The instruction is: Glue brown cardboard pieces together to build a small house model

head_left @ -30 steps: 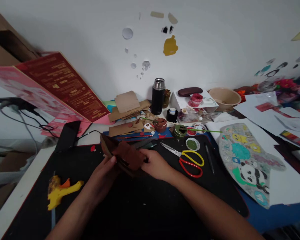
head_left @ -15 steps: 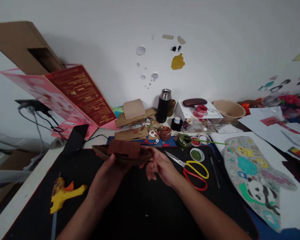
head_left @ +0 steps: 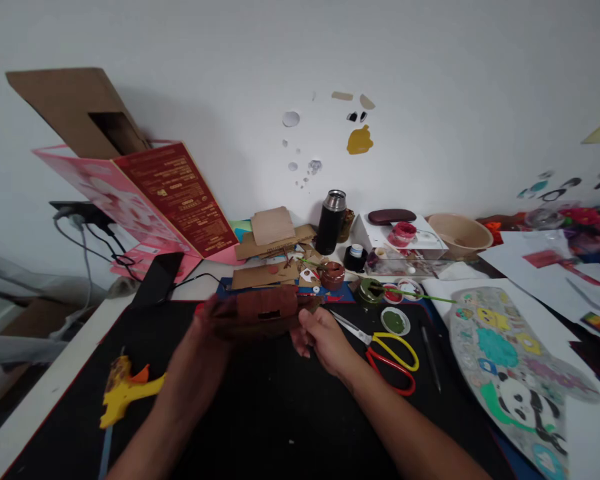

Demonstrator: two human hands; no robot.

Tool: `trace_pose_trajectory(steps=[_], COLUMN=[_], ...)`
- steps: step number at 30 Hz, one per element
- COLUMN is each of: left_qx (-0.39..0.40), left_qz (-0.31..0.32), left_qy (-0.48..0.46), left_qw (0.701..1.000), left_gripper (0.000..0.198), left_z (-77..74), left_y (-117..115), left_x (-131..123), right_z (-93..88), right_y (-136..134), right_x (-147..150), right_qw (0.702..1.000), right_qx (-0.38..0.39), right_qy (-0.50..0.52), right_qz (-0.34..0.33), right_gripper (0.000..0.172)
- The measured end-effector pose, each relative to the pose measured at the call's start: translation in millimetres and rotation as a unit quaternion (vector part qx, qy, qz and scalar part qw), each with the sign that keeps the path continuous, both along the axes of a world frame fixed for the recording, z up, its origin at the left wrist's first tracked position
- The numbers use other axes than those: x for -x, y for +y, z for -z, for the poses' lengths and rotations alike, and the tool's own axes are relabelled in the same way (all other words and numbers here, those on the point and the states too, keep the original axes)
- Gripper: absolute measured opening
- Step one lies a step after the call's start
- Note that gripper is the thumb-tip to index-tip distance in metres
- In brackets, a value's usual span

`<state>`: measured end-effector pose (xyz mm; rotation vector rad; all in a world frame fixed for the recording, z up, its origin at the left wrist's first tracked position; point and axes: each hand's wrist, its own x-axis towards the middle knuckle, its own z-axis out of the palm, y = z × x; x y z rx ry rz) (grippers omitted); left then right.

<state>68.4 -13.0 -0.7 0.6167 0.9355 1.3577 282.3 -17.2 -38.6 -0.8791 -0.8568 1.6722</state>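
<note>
A brown model boat with a raised cover in its middle is held above the black mat. My left hand is closed around its left end, blurred by motion, with its fingertips partly hidden. At the right end, my right hand pinches the boat between thumb and fingers. Open scissors with one yellow and one red handle lie just right of my right hand. A yellow hot glue gun rests to the left of my left forearm, which partly covers its nozzle side.
Behind the mat are cardboard scraps, a brown paint jar, a green paint jar with a stick across it and a black flask. A dark pen and a painted board lie right. A phone sits left.
The boat has shifted slightly right and turned a little. My left hand has slid from beneath it toward its left end. The camera view has tilted slightly upward.
</note>
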Motion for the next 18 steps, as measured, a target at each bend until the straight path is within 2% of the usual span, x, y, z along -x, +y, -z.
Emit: trace_pose_trajectory(steps=[2,3,5,8,10,12,15,18], left_qx=[-0.065,-0.088,-0.098,-0.109,-0.127,-0.143,-0.157,-0.157], left_qz=[-0.070,-0.056,0.056,0.211,0.251,0.275,0.308,0.320], left_qy=[0.104,0.175,0.296,0.428,0.505,0.543,0.538,0.517], left_qw=[0.990,0.979,0.949,0.872,0.816,0.781,0.769,0.778], left_gripper=[0.058,0.060,0.066,0.071,0.065,0.059,0.054,0.047], left_z=[-9.6,-15.6,-28.4,-46.0,-54.9,-59.9,-58.6,-50.8], left_y=[6,8,10,14,18,23,31,36], left_x=[19,27,36,37,33,30,28,27], right_z=[1.8,3.1,6.2,11.0,14.0,16.9,19.9,21.0], right_y=[-1,-1,-2,-4,-5,-6,-7,-8], right_x=[-3,-4,-6,-8,-9,-11,-12,-13], right_qw=[1.000,1.000,1.000,0.999,0.999,0.997,0.995,0.995], right_qx=[-0.008,-0.012,-0.014,-0.015,-0.018,-0.027,-0.042,-0.044], right_qy=[-0.002,-0.003,-0.006,-0.018,-0.029,-0.039,-0.048,-0.045], right_qz=[-0.005,-0.007,-0.013,-0.024,-0.041,-0.063,-0.080,-0.080], right_gripper=[0.061,0.061,0.060,0.060,0.060,0.061,0.061,0.059])
